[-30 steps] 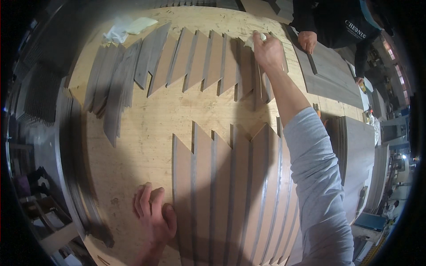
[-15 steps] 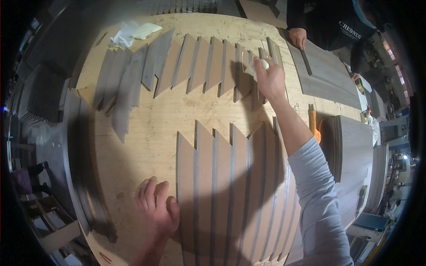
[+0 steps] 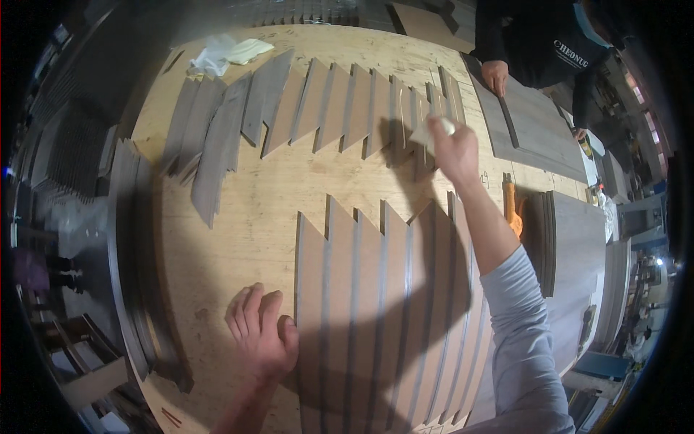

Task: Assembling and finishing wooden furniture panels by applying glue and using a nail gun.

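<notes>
My right hand (image 3: 458, 153) is closed round a whitish squeeze bottle (image 3: 425, 133), held over the right part of a row of short, slant-ended brown strips (image 3: 327, 108). Thin pale lines of what looks like glue (image 3: 403, 119) run along some strips beside the bottle. My left hand (image 3: 262, 333) holds nothing, its fingers apart and slightly bent. It is beside the left edge of a set of long, pointed strips (image 3: 340, 289) laid side by side, brown with grey edges. Shadows of my head and arm fall across these long strips.
Grey strips (image 3: 217, 152) lie at the row's left, below a crumpled white bag (image 3: 213, 56). An orange-handled tool (image 3: 512, 210) lies beside stacked grey panels (image 3: 578, 246). At the far right, a person's hand (image 3: 495, 77) holds a dark strip (image 3: 510, 123) on a grey panel.
My right hand has moved nearer and slightly right with the bottle. Another pale line now shows along a strip beside it. My left hand stays nearly in place; the view shifted slightly.
</notes>
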The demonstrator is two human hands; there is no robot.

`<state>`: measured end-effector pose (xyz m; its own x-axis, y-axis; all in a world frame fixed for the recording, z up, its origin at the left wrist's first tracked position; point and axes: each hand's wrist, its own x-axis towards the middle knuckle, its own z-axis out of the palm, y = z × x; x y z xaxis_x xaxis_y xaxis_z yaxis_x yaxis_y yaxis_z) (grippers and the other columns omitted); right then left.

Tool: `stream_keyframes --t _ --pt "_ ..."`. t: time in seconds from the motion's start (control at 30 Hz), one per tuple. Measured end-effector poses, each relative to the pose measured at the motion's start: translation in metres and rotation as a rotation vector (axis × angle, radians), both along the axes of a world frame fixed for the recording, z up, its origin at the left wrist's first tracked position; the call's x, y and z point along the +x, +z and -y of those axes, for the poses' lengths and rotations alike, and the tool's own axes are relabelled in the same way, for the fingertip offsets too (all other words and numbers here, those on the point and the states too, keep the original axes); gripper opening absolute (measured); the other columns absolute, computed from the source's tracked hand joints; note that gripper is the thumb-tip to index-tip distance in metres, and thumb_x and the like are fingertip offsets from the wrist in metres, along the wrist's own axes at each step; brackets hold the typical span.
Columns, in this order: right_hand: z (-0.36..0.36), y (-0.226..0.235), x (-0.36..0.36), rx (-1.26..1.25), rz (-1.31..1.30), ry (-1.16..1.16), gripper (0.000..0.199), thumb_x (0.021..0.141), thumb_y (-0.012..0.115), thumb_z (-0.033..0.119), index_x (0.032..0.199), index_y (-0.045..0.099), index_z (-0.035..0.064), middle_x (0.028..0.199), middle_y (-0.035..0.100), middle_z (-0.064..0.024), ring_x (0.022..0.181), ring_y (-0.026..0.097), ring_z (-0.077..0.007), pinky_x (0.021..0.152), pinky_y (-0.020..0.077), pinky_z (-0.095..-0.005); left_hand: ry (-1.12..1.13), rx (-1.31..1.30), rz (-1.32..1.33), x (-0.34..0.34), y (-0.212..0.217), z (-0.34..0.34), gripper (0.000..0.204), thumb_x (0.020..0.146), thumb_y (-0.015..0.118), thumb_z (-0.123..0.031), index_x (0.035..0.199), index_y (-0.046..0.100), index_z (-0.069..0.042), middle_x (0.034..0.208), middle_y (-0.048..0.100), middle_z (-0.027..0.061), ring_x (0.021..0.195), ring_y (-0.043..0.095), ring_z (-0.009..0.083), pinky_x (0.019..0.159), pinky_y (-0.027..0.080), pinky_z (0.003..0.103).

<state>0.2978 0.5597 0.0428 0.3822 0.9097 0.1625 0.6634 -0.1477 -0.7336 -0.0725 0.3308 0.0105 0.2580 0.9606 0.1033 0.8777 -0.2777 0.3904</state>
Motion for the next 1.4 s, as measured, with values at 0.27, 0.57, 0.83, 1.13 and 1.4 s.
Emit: stream_keyframes --t 0.27,0.57,0.83,1.13,1.4 --pt "-0.096 -0.013 0.007 0.048 0.263 -0.077 0.054 0.095 0.062 0.047 0.114 0.073 -0.0023 0.091 0.073 -0.0249 0.09 0.072 -0.0366 0.083 0.0544 -0.0433 -0.02 0.016 -0.01 -0.004 -0.001 -0.002 0.043 0.092 0.056 -0.017 0.13 0.056 0.002 0.144 0.045 0.0253 0.133 0.041 0.0484 0.111 0.032 0.062" --pt "-0.14 -0.027 -0.017 0.012 0.211 -0.129 0.056 0.097 0.058 0.053 0.115 0.073 0.0024 0.108 0.071 -0.0301 0.111 0.066 -0.0461 0.098 0.0497 -0.0492 0.023 -0.057 0.001 -0.004 0.002 0.001 0.043 0.09 0.054 -0.014 0.13 0.058 0.001 0.145 0.044 0.0281 0.135 0.04 0.049 0.114 0.027 0.063" --pt "-0.122 -0.034 -0.015 0.115 0.23 -0.132 0.055 0.096 0.06 0.051 0.111 0.074 0.0004 0.1 0.072 -0.03 0.102 0.069 -0.0459 0.091 0.0519 -0.0489 0.033 -0.067 0.024 -0.001 0.003 0.0 0.045 0.089 0.054 -0.014 0.131 0.058 0.001 0.146 0.045 0.0267 0.136 0.04 0.0478 0.115 0.027 0.062" --pt "-0.05 -0.02 -0.034 0.116 0.094 0.009 0.05 0.097 0.063 0.045 0.103 0.075 -0.0036 0.077 0.07 -0.0234 0.076 0.07 -0.0338 0.075 0.0521 -0.0421 0.032 0.003 0.009 -0.002 0.004 0.001 0.039 0.095 0.053 -0.019 0.129 0.058 0.0 0.143 0.047 0.0244 0.133 0.043 0.0465 0.111 0.033 0.061" --pt "-0.016 -0.02 -0.048 -0.005 0.093 0.01 0.047 0.097 0.064 0.042 0.102 0.075 -0.0033 0.068 0.066 -0.0189 0.069 0.067 -0.026 0.067 0.0506 -0.0421 0.03 0.02 0.019 -0.004 0.004 0.002 0.039 0.096 0.054 -0.02 0.129 0.058 0.0 0.142 0.047 0.0246 0.133 0.043 0.046 0.112 0.032 0.061"
